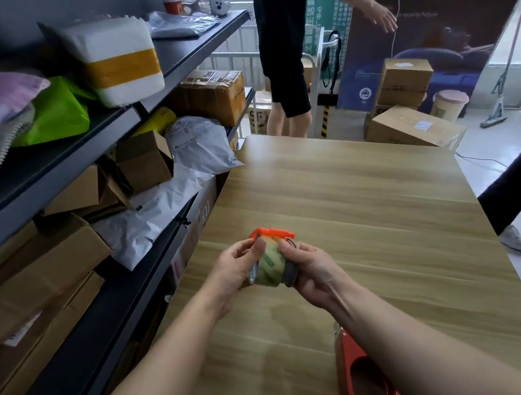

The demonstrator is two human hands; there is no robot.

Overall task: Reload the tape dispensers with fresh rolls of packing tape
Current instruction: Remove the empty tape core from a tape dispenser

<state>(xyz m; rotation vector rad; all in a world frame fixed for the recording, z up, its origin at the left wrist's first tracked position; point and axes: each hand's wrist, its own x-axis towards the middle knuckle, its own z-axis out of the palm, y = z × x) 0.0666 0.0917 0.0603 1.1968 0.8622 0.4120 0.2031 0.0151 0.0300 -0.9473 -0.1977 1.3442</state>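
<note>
Tape roll [269,267] is being held between both hands over the table [356,197], its axle running nine to three o'clock. Left hand [230,272] is gripping its nine o'clock side, right hand [313,266] its three o'clock side, equally near. Orange dispenser [270,233] is poking out at twelve. Red dispenser [361,385] is lying at five o'clock.

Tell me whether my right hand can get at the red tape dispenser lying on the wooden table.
Probably not yet: the right hand grips the orange dispenser and its roll. The red tape dispenser lies beneath that forearm, unblocked.
</note>
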